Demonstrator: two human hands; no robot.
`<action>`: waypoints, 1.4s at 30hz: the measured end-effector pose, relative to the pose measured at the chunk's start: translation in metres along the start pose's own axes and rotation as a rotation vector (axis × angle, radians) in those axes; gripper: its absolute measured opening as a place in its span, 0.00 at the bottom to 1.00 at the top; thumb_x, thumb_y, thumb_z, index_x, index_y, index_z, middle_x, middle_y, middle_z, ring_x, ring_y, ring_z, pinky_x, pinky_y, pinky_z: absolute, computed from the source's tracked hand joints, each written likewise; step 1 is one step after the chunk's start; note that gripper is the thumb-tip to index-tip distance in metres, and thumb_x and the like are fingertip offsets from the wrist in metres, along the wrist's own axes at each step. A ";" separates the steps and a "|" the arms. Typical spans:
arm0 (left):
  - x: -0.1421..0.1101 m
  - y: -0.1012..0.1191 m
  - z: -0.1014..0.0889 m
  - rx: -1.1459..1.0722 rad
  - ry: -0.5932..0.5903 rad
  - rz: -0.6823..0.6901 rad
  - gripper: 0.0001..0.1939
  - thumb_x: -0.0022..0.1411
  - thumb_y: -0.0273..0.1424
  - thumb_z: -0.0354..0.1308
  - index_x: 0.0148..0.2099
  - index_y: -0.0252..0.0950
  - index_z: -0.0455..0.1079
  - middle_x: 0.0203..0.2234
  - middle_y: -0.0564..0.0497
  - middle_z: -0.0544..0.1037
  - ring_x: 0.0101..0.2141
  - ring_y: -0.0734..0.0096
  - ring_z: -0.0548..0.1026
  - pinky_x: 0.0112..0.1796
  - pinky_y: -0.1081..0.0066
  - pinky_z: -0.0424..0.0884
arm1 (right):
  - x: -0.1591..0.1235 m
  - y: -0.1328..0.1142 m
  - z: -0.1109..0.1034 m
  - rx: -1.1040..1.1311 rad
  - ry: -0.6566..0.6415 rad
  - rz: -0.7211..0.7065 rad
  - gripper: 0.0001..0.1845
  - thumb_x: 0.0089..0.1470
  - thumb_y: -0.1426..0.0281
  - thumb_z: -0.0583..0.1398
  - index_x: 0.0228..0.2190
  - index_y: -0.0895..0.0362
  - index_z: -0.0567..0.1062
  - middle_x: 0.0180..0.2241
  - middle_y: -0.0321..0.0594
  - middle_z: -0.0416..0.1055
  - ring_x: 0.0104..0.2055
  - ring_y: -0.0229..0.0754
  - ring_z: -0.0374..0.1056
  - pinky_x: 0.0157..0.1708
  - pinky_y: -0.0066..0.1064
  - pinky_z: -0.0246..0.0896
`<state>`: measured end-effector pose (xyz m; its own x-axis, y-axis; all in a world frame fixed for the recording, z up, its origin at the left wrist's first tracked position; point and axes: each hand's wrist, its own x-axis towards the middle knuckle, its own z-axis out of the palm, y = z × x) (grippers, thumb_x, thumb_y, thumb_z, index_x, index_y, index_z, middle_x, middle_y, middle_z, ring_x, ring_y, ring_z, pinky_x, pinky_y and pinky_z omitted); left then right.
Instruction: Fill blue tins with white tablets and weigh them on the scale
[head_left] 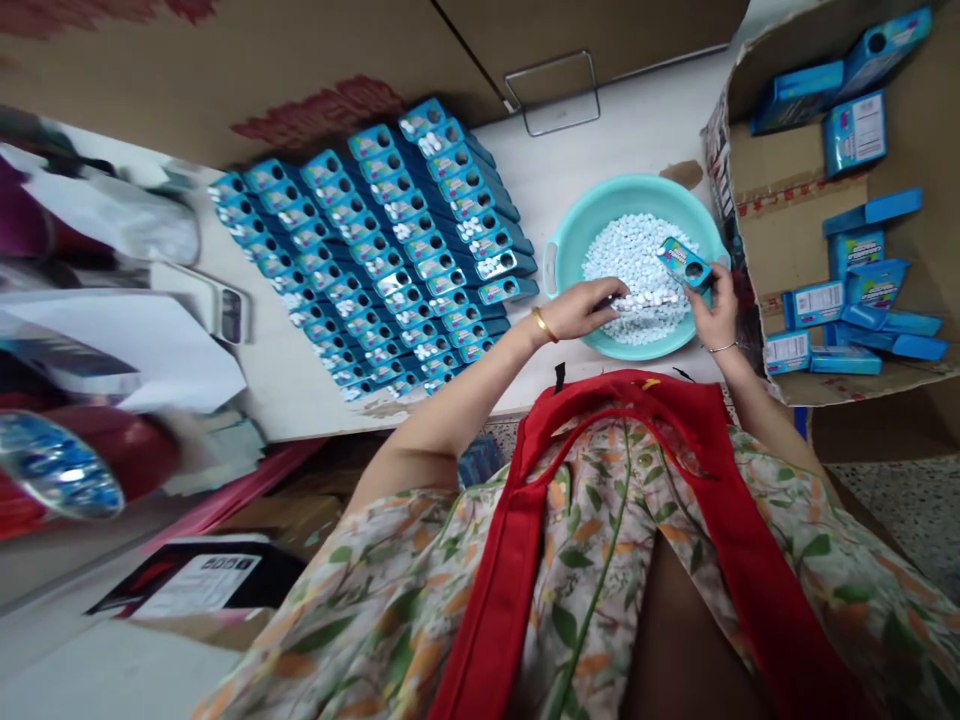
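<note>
My right hand [715, 312] holds a small blue box [684, 262] with a round hole in its end, tilted over a turquoise basin [564, 240]. Closed fingers of my left hand [587, 308] grip a narrow scoop-like piece [646, 300] that carries a row of white pellets, just below the box. Its exact shape is hard to make out under the pellets. Loose white pellets [637, 245] cover the bottom of the basin beneath both hands.
Rows of blue boxes [405, 230] stand to the left, many with pellets around their holes. An open carton [795, 160] on the right contains several blue boxes [855, 135]. A wire handle [553, 92] lies behind the basin. A phone [206, 300] rests at far left.
</note>
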<state>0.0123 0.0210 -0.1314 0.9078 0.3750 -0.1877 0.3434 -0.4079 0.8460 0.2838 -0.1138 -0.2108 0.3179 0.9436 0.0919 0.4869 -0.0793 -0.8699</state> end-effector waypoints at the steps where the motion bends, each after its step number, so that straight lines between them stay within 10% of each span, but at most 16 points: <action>1: -0.001 0.009 -0.012 0.057 0.009 -0.001 0.17 0.70 0.39 0.52 0.55 0.33 0.67 0.47 0.40 0.77 0.43 0.63 0.75 0.46 0.65 0.71 | 0.000 -0.002 0.001 -0.006 0.008 -0.008 0.27 0.62 0.55 0.59 0.58 0.53 0.66 0.56 0.51 0.72 0.60 0.55 0.71 0.63 0.57 0.65; 7: 0.020 0.070 -0.054 0.487 -0.115 -0.133 0.14 0.69 0.29 0.51 0.54 0.32 0.71 0.47 0.40 0.78 0.46 0.56 0.78 0.45 0.63 0.72 | -0.004 -0.014 0.011 -0.066 -0.054 -0.058 0.23 0.63 0.59 0.56 0.57 0.51 0.68 0.58 0.49 0.74 0.62 0.53 0.70 0.65 0.54 0.64; 15: 0.023 0.127 -0.042 0.719 -0.070 -0.193 0.16 0.74 0.24 0.45 0.49 0.33 0.74 0.38 0.41 0.78 0.44 0.58 0.78 0.43 0.65 0.72 | -0.010 -0.014 0.027 -0.018 -0.099 -0.084 0.22 0.63 0.61 0.57 0.57 0.49 0.69 0.58 0.47 0.74 0.62 0.53 0.70 0.64 0.54 0.66; 22: -0.007 0.087 -0.063 0.545 0.072 -0.117 0.26 0.67 0.43 0.62 0.61 0.37 0.67 0.54 0.41 0.72 0.48 0.56 0.76 0.47 0.61 0.74 | -0.010 -0.028 0.037 0.075 -0.112 -0.118 0.24 0.63 0.55 0.58 0.55 0.53 0.71 0.55 0.50 0.75 0.58 0.52 0.72 0.60 0.50 0.70; 25: -0.010 0.057 -0.049 0.431 0.065 -0.068 0.35 0.63 0.48 0.64 0.65 0.35 0.61 0.59 0.38 0.69 0.53 0.52 0.74 0.50 0.59 0.74 | -0.017 -0.053 0.049 0.066 -0.224 -0.084 0.30 0.65 0.46 0.54 0.55 0.55 0.70 0.55 0.49 0.75 0.57 0.50 0.72 0.60 0.50 0.70; 28: -0.019 0.037 -0.029 0.360 0.055 -0.135 0.23 0.67 0.46 0.57 0.57 0.37 0.66 0.49 0.41 0.75 0.48 0.54 0.76 0.49 0.59 0.75 | -0.014 -0.069 0.048 0.038 -0.352 -0.115 0.34 0.66 0.42 0.50 0.58 0.54 0.68 0.58 0.42 0.74 0.58 0.47 0.71 0.62 0.48 0.69; 31: -0.048 0.026 -0.025 0.310 0.171 -0.186 0.19 0.68 0.49 0.56 0.53 0.42 0.66 0.43 0.46 0.76 0.43 0.57 0.77 0.46 0.60 0.75 | 0.001 -0.061 -0.004 -0.094 -0.261 -0.115 0.35 0.65 0.43 0.53 0.62 0.51 0.67 0.62 0.43 0.70 0.63 0.49 0.68 0.66 0.50 0.66; 34: -0.091 0.018 -0.035 0.327 0.359 -0.315 0.21 0.66 0.53 0.56 0.52 0.46 0.65 0.41 0.51 0.75 0.39 0.59 0.76 0.43 0.60 0.75 | 0.008 -0.036 -0.116 -0.360 0.042 0.018 0.32 0.62 0.47 0.58 0.59 0.53 0.70 0.61 0.50 0.69 0.66 0.56 0.64 0.69 0.60 0.58; 38: -0.133 0.004 -0.040 0.406 0.429 -0.586 0.22 0.64 0.52 0.58 0.50 0.43 0.66 0.41 0.49 0.75 0.42 0.56 0.75 0.45 0.60 0.74 | 0.002 0.023 -0.256 -0.569 0.091 0.215 0.32 0.49 0.41 0.66 0.44 0.53 0.77 0.58 0.56 0.71 0.71 0.67 0.56 0.67 0.75 0.45; 42: -0.134 -0.028 -0.029 0.424 0.331 -0.785 0.23 0.63 0.43 0.60 0.55 0.35 0.67 0.47 0.42 0.76 0.46 0.55 0.75 0.47 0.64 0.70 | 0.001 0.074 -0.287 -0.645 0.134 0.396 0.34 0.34 0.34 0.68 0.20 0.49 0.65 0.44 0.58 0.77 0.66 0.77 0.61 0.60 0.86 0.38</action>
<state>-0.1255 0.0065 -0.1150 0.2889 0.8605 -0.4195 0.9440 -0.1832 0.2744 0.5535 -0.2109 -0.1357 0.6432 0.7621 -0.0741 0.6813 -0.6138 -0.3988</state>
